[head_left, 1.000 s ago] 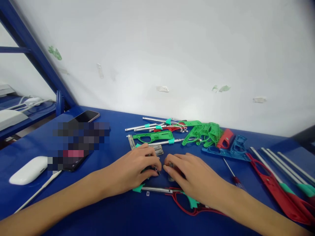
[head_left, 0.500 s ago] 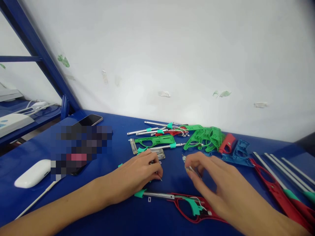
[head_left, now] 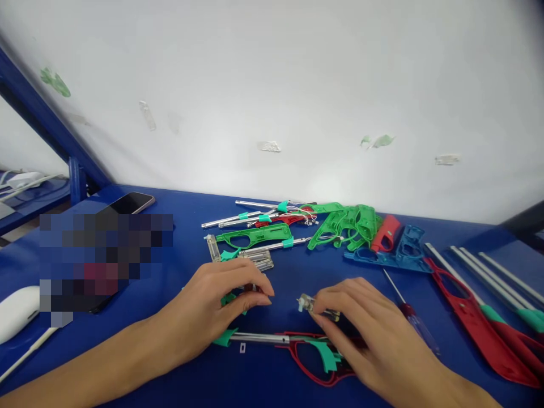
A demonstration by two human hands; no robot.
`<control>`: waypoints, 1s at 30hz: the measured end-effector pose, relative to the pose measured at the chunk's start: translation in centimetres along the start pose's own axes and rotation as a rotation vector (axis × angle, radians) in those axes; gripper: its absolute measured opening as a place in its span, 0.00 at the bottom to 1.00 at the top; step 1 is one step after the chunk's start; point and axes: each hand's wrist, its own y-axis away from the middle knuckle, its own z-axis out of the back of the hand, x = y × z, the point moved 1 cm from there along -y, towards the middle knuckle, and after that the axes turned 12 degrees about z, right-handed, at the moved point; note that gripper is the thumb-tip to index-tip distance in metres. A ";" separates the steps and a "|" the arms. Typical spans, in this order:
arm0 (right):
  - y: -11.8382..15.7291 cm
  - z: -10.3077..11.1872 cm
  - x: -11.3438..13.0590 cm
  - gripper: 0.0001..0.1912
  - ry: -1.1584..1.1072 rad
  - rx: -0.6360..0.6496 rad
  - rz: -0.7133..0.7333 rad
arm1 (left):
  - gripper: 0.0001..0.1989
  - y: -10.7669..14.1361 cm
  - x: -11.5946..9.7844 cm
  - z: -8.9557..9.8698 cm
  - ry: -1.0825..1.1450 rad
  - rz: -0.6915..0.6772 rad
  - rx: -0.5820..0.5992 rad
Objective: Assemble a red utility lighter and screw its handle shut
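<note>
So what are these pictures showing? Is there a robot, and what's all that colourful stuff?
No robot here, just a person's two bare hands. Every picture comes from one camera on their head, looking forward and down. On the blue table lie green plastic pieces, a long red piece, a screwdriver and a phone. The right hand holds a small see-through part. Whether the left hand holds anything, I can't tell.

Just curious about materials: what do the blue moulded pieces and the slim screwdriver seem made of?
Blue moulded pieces: likely hard plastic, fairly glossy, judging by ribs, cutouts and highlights. Slim screwdriver: the shaft looks like smooth metal, perhaps steel, from its silvery shine; the red and clear handle seems glossy plastic, being partly translucent.
</note>
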 end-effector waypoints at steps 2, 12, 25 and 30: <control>0.1 -0.1 0.0 0.07 -0.003 -0.004 0.010 | 0.03 0.2 -0.1 -0.1 0.018 0.010 -0.027; 0.0 0.1 0.0 0.06 -0.003 -0.022 0.025 | 0.10 0.8 0.2 -0.2 -0.007 -0.077 -0.103; -0.4 0.6 0.9 0.04 0.020 -0.126 0.077 | 0.08 1.4 -1.5 -0.5 0.000 0.008 -0.098; -0.3 0.4 1.9 0.12 0.117 -0.155 0.096 | 0.07 1.6 -2.1 -0.8 -0.007 -0.020 -0.083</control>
